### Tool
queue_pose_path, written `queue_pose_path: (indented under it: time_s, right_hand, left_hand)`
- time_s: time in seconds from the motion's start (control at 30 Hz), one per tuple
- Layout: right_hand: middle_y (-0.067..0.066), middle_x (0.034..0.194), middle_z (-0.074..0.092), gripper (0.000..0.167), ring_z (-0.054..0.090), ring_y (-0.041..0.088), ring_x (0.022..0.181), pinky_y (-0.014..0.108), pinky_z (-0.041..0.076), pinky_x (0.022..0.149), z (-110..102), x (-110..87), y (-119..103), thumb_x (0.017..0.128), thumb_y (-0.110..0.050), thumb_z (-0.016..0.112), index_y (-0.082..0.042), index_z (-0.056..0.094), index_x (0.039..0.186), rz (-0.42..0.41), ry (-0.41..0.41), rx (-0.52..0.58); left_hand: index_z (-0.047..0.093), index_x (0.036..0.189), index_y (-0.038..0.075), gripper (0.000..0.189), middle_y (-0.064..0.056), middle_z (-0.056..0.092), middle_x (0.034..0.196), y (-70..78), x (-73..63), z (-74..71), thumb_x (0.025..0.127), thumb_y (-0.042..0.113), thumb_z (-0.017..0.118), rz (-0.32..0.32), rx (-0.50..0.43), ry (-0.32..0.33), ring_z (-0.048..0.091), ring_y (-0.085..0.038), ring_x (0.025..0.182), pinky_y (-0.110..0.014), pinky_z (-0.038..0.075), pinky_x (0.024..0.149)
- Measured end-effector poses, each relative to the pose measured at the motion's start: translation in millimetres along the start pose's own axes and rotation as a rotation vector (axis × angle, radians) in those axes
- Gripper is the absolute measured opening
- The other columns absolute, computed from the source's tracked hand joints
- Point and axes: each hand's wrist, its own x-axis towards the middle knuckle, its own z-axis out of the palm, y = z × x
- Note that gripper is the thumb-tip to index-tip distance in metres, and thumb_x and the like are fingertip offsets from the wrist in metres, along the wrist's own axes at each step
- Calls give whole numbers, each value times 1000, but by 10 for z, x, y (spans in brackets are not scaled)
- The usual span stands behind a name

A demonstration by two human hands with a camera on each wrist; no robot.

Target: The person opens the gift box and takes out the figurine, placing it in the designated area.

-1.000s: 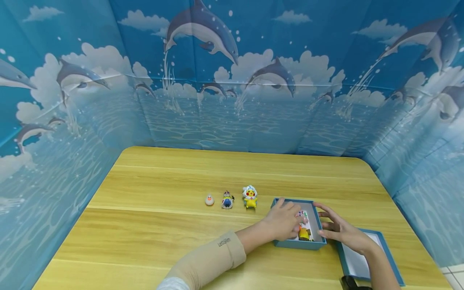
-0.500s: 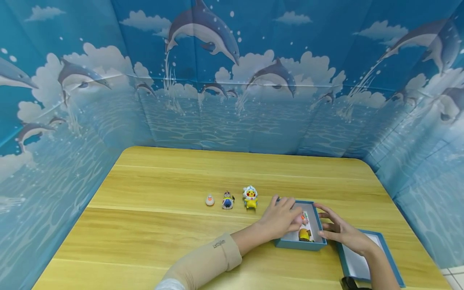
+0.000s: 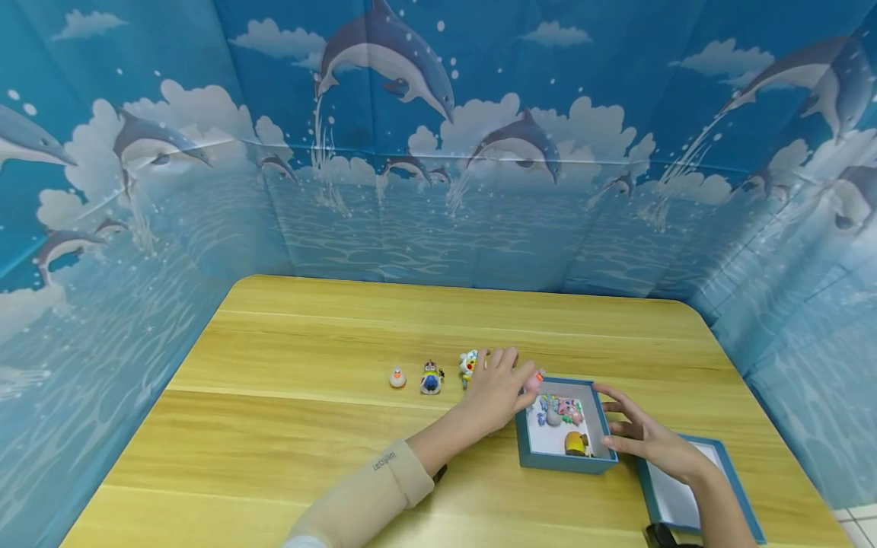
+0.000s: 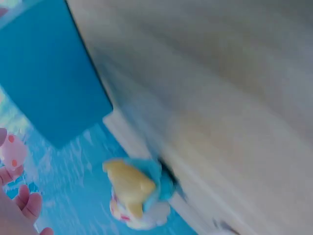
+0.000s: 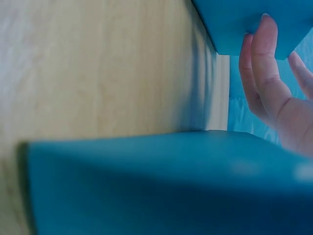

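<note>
My left hand point(image 3: 495, 392) pinches a small pink toy figure with orange spots point(image 3: 534, 380), at the far left corner of the blue box point(image 3: 569, 462). In the left wrist view the pink toy point(image 4: 12, 152) shows at the left edge, by my fingertips. My right hand point(image 3: 647, 438) rests its fairly straight, spread fingers against the box's right side; in the right wrist view the fingers point(image 5: 266, 54) touch the outer wall. Inside the box lie a yellow-and-brown toy point(image 3: 576, 443), a pink figure point(image 3: 570, 411) and small blue-grey figures point(image 3: 551, 409). My left hand partly hides a white-capped yellow figure point(image 3: 467, 365).
A white toy duck point(image 3: 397, 377) and a figure in blue with a crown point(image 3: 431, 378) stand in a row left of my left hand. The blue box lid point(image 3: 674, 487) lies inside up under my right forearm. A dolphin-print curtain point(image 3: 411, 221) surrounds the table point(image 3: 274, 426).
My left hand has lifted the pink toy out of the box and moved left and away from me. More figures in the box now show. My right hand stays at the box.
</note>
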Motion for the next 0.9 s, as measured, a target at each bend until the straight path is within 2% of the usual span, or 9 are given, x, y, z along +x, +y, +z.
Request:
queue_pose_path:
  time_s: [0.17,0.37,0.53,0.9]
  right_hand:
    - [32,142,3,72,20,57,123,40,43,87,-6,-1,-11,94,-9,48,-17,0,147,-2,-2,2]
    - [32,142,3,72,21,57,122,42,42,87,-13,0,-7,94,-9,48,-17,0,147,0,0,-1]
    - [31,142,2,71,20,57,122,47,41,88,-17,3,9,94,-9,47,-17,0,147,1,3,-2]
    - [32,142,4,71,23,56,122,43,42,86,-10,2,14,94,-9,48,-17,1,147,0,9,-8]
  left_hand:
    - [49,115,26,31,2,37,101,-185,-39,-112,92,46,45,-85,-28,6,37,-15,93,-44,29,97]
    - [49,112,24,29,1,34,96,-414,-136,-170,92,45,47,-136,-33,30,32,-17,89,-41,27,91]
    - [50,109,23,25,0,32,95,-591,-249,-198,92,41,50,-180,-58,50,32,-19,87,-42,26,89]
    - [52,112,21,29,-3,34,96,-964,-546,-258,91,40,52,-324,-83,41,33,-22,88,-46,24,90]
